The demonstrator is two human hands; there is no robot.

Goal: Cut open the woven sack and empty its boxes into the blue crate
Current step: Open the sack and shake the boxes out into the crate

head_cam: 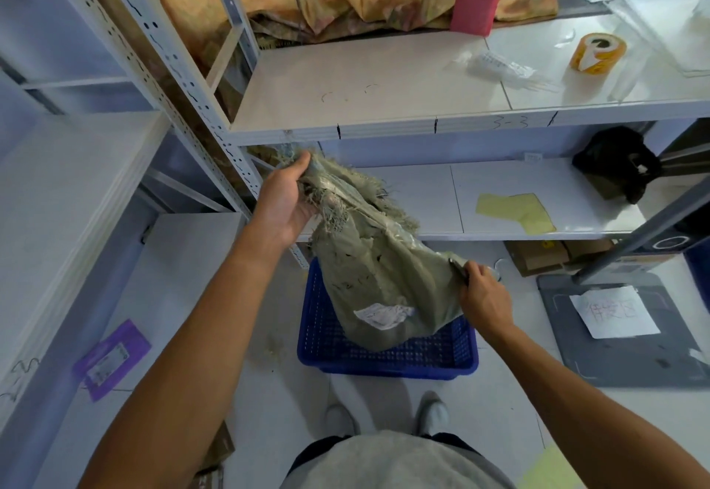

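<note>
The woven sack (378, 269) hung between both hands, sagging below them into the blue crate (388, 352) on the floor. The left hand (286, 200) was clamped on its frayed top; the right hand (485, 294) gripped a dark blade (459, 269) at its side edge.

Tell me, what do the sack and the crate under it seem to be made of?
Woven sack: likely woven plastic strips, dull grey-green; its gathered top is frayed into loose threads. Blue crate: probably moulded plastic, slightly glossy, with perforated grid walls and floor.
</note>
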